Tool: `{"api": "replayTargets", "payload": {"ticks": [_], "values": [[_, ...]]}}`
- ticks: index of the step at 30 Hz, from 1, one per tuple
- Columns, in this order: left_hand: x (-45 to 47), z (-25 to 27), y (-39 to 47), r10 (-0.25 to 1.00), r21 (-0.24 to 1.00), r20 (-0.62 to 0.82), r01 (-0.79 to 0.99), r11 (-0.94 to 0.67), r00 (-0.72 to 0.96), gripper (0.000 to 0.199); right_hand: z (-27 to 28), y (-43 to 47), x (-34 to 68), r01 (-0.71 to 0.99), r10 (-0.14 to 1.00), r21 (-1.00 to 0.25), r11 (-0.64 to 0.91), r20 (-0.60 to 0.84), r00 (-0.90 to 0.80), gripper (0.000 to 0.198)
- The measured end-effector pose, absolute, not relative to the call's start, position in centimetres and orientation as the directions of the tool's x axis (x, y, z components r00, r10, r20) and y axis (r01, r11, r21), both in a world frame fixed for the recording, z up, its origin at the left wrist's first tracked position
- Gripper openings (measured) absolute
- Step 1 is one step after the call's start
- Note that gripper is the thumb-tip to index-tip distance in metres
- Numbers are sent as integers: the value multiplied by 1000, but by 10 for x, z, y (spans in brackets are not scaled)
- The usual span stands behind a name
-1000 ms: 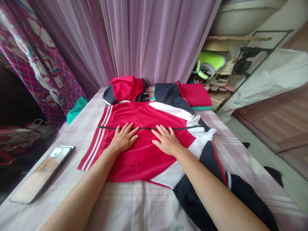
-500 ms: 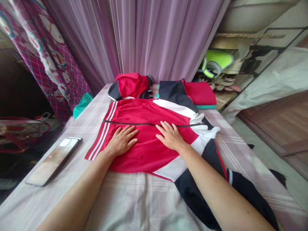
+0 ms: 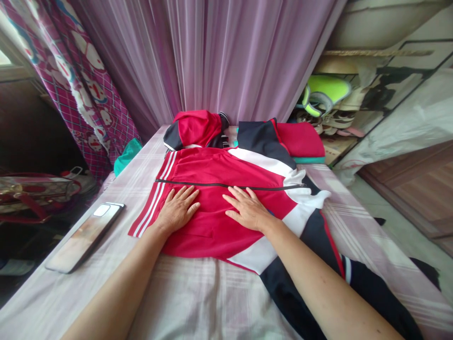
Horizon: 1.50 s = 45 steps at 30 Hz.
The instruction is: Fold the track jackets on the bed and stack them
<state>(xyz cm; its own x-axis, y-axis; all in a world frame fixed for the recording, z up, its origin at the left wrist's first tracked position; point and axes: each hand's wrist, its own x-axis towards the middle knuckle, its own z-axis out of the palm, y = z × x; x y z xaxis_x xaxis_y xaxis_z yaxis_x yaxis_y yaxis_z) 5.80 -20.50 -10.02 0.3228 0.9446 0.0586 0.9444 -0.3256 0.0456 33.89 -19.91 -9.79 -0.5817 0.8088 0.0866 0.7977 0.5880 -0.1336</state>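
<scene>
A red, white and black zip-up jacket [image 3: 212, 212] lies spread on its side across the cloth-covered table, its striped hem to the left and white collar to the right. My left hand [image 3: 178, 208] rests flat on the red body near the hem, fingers spread just below the black zipper [image 3: 198, 183]. My right hand [image 3: 247, 208] also lies flat on the red cloth, closer to the collar, fingers apart and tips near the zipper. One black sleeve [image 3: 290, 293] runs toward me, partly hidden under my right forearm.
Behind the jacket sit a bunched red and black garment [image 3: 198, 128] and a folded red, black and green stack [image 3: 300, 139]. At the left edge lies a phone [image 3: 85, 238]. Teal cloth [image 3: 127, 156] hangs over the far left edge. A shoe shelf [image 3: 343, 146] stands to the right.
The camera view has shifted slightly, moving the scene a little to the right. My right hand has slid slightly toward my left hand over the jacket; my left hand stays nearly in place.
</scene>
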Motion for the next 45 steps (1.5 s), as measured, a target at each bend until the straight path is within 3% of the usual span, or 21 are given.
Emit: {"api": "replayTargets", "payload": {"ticks": [8, 22, 37, 45], "values": [[57, -104, -204, 932, 62, 107, 933, -355, 348, 56, -105, -187, 356, 874, 887, -156, 460, 121, -445, 52], [60, -100, -206, 933, 69, 117, 935, -349, 340, 54, -98, -188, 353, 885, 898, -150, 440, 76, -433, 52], [58, -105, -205, 925, 89, 148, 927, -364, 349, 53, -107, -186, 357, 862, 877, -168, 478, 148, -457, 50], [60, -102, -205, 930, 96, 139, 930, -354, 339, 52, -103, -187, 355, 871, 888, -175, 460, 118, -445, 51]]}}
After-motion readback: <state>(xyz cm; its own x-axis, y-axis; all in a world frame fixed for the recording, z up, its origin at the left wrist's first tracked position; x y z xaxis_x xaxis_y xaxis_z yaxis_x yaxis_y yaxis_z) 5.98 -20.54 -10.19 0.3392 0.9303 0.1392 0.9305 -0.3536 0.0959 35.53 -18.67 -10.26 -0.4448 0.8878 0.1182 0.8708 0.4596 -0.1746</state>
